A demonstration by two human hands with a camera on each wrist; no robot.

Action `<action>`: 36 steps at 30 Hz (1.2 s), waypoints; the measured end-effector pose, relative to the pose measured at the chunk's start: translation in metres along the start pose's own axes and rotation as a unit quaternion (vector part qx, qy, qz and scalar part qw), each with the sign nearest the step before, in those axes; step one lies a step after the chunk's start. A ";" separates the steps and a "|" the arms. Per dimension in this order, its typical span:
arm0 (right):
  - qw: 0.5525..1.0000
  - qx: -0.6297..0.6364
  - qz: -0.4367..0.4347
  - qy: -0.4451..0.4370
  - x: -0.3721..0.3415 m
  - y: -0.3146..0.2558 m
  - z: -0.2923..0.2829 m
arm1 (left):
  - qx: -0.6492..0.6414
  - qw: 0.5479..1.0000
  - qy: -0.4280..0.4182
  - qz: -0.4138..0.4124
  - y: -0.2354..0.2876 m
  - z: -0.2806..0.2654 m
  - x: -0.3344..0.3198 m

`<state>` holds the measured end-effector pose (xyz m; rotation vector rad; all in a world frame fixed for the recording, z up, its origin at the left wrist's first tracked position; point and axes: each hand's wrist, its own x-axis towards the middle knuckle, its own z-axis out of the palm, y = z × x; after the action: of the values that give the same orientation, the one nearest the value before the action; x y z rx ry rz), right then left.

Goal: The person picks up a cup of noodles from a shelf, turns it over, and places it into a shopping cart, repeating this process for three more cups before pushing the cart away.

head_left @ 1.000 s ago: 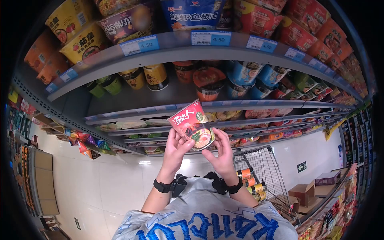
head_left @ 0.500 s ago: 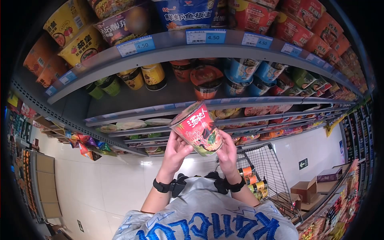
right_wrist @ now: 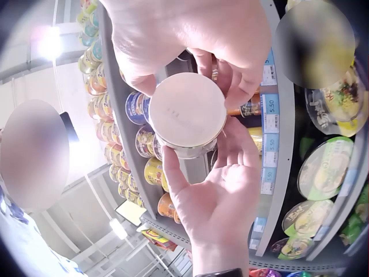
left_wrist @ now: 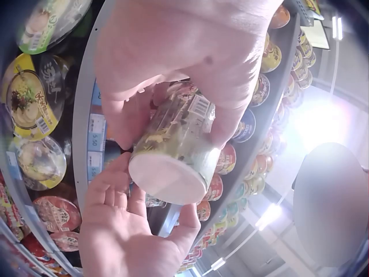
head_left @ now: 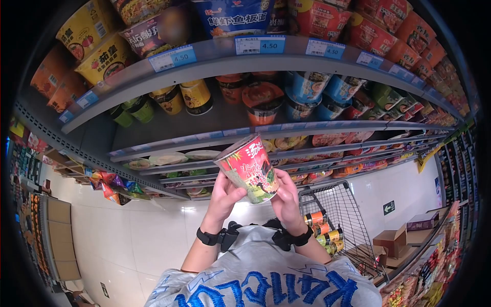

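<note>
A red instant noodle cup (head_left: 249, 166) with white lettering and a green lower part is held in front of the shelves, tilted with its top toward the upper left. My left hand (head_left: 224, 198) grips its left side, thumb across the front. On the lower right, my right hand (head_left: 288, 203) holds it with thumb and fingers. The cup's pale round base (left_wrist: 169, 178) faces the left wrist camera, and a barcode shows on its side. In the right wrist view the base (right_wrist: 188, 109) sits between both hands, their fingers around the rim.
Noodle cups line the shelf behind, among them an orange cup (head_left: 262, 102) and blue cups (head_left: 308, 88). Price tags run along the shelf edge (head_left: 204, 69) above. A wire shopping cart (head_left: 335, 202) with several cups stands at right, near an open cardboard box (head_left: 391, 241).
The noodle cup has been turned in the hands: the bowl picture has moved out of view and the side lettering and green part face the head camera. Both hands stay on it.
</note>
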<state>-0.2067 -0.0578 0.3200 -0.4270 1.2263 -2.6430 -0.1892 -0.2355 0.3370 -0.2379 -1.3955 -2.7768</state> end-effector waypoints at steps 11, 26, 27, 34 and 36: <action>0.909 -0.393 -0.141 0.011 -0.003 -0.004 0.010 | 0.030 0.993 0.114 -0.014 -0.005 0.001 0.003; 0.997 -0.055 -0.048 -0.010 -0.006 -0.005 0.002 | -0.010 0.999 0.030 0.012 -0.005 0.000 -0.004; 0.997 -0.055 -0.048 -0.009 -0.007 -0.003 -0.001 | -0.021 1.000 0.014 0.010 -0.008 -0.001 -0.006; 0.992 -0.124 -0.007 -0.004 -0.007 -0.005 0.004 | -0.026 0.998 0.050 0.013 -0.007 0.003 -0.005; 0.985 -0.167 -0.039 -0.011 -0.007 -0.004 0.007 | -0.019 0.998 0.060 0.018 -0.007 0.005 -0.004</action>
<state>-0.1980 -0.0586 0.3262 -0.5663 1.6855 -2.4871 -0.1853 -0.2270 0.3340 -0.0946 -1.2988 -2.7407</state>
